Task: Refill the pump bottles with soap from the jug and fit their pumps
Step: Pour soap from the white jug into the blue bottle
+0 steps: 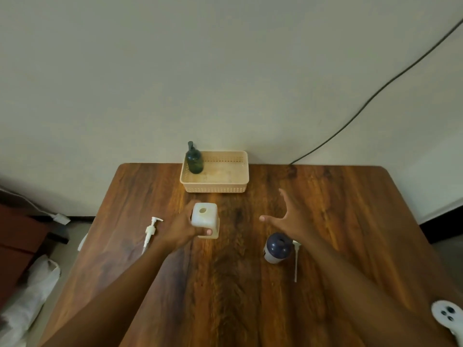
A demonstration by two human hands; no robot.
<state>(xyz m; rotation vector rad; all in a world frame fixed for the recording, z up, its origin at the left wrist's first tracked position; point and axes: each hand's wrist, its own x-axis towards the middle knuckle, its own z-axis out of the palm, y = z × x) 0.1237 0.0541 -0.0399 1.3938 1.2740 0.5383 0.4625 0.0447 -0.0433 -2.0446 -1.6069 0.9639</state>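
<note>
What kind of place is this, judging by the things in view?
Probably a room in a home, not a workshop. A wooden table stands against a plain wall with a loose cable running down it. A small plastic basket holds a green pump bottle.

Wooden table (225,284), basket (215,187), pump (150,231), bottles (278,247)

Black cable (370,96) on wall, white bags (30,296) on floor.
</note>
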